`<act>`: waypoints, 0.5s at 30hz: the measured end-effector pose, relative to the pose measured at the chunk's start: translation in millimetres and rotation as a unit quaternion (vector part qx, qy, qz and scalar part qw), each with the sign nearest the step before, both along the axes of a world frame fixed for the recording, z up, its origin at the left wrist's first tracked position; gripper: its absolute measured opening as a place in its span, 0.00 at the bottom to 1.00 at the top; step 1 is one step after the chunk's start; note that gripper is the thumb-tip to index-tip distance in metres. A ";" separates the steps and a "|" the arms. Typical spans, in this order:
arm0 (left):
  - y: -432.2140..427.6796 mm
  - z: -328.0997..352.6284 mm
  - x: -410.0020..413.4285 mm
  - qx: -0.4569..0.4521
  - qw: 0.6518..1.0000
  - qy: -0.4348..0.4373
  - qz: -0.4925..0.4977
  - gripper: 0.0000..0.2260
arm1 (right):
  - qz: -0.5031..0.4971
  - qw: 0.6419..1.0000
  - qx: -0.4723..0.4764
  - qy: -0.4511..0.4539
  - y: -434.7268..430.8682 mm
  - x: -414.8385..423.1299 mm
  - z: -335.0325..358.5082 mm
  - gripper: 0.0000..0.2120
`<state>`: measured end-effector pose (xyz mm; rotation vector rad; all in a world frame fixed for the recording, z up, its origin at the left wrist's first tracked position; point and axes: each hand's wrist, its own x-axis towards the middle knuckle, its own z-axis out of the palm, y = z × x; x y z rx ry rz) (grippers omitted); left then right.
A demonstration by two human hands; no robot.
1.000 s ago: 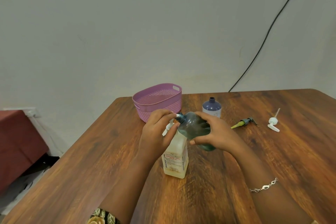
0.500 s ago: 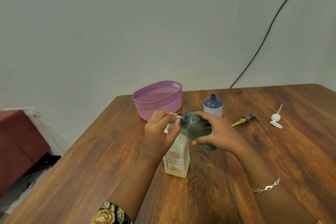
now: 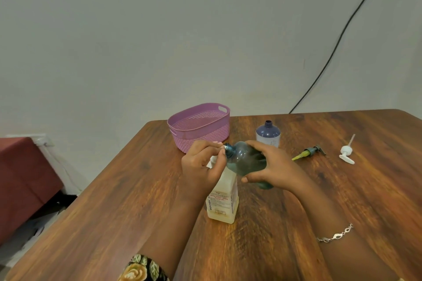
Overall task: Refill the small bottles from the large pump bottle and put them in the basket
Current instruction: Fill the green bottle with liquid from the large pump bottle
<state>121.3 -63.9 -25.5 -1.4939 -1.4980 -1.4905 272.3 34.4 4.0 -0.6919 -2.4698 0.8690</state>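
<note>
Hardly anything has shifted over the last second. The right hand [image 3: 272, 166] keeps the small teal bottle [image 3: 245, 162] tipped on its side, with its open neck against the nozzle of the large pump bottle [image 3: 222, 201]. The left hand [image 3: 202, 163] stays on top of that pump. The large bottle has not moved and stands upright on the tabletop [image 3: 127, 201], just in front of the person.

The left grip is closed, its fingers curled over the pump head, which they hide. The right grip is wrapped round the teal bottle's body, thumb underneath and fingers over the top, holding it clear of the tabletop.

With both hands so steady, this looks like the middle of pumping rather than a move between steps. I cannot tell how much liquid the teal bottle holds.

The purple basket [image 3: 198, 125] sits at the far left corner of the tabletop, and no bottle shows inside it. A dark blue bottle [image 3: 267, 133] stands uncapped just beyond the right hand. Two loose pump tops lie to the right, a green-tipped one [image 3: 308, 153] and a white one [image 3: 346, 154]. By my reckoning the task is in its early part, with both small bottles yet to be closed and put in the basket.
</note>
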 end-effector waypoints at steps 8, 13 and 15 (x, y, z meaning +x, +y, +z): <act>1.3 9.3 -0.5 -0.022 1.000 -0.002 -0.005 0.11 | -0.003 1.000 0.000 0.004 -1.0 0.6 3.0 0.38; 3.2 10.3 2.6 0.006 0.999 -0.033 0.006 0.14 | -0.007 1.000 0.002 0.007 -0.7 0.0 5.5 0.38; 4.7 3.2 5.2 0.020 0.998 -0.049 0.017 0.15 | -0.009 1.000 -0.001 0.006 -1.6 0.1 1.9 0.37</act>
